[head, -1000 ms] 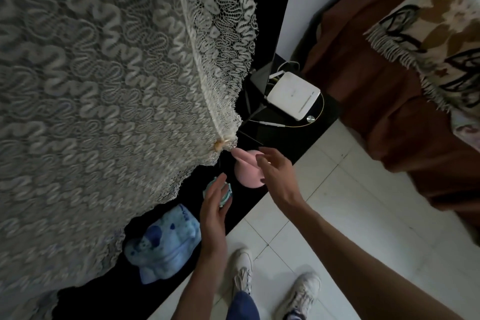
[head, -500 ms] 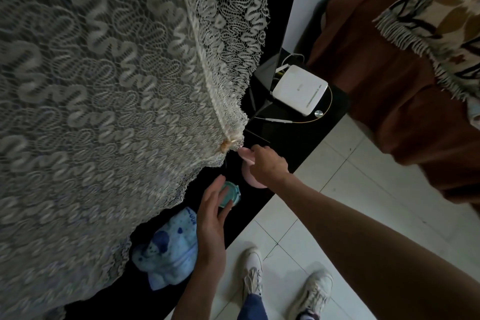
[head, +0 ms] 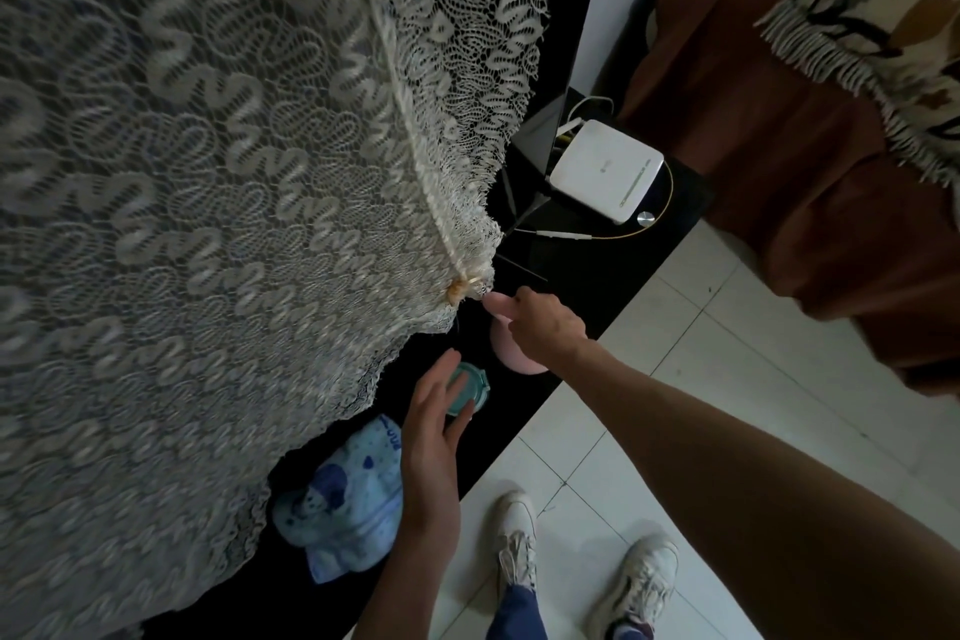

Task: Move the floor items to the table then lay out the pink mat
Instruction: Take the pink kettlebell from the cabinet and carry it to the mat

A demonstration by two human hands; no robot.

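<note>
A pink mat (head: 506, 351) lies rolled or folded on the low black surface (head: 597, 270) beneath the lace-covered table (head: 218, 182). My right hand (head: 543, 325) is closed on the mat's upper part. Just left of it sits a small round teal container (head: 467, 390). My left hand (head: 434, 426) reaches to the container with fingers spread, touching its near side but not gripping it. A light blue printed cloth bundle (head: 345, 504) lies below, beside my left wrist.
A white router (head: 605, 169) with cables sits farther back on the black surface. A brown sofa (head: 779, 172) with a fringed throw (head: 883, 31) stands at the right. White floor tiles (head: 701, 327) and my shoes (head: 517, 543) are below.
My right hand went from open beside the pink mat to closed on it. My left hand slid slightly up along the teal container. The view shifted closer.
</note>
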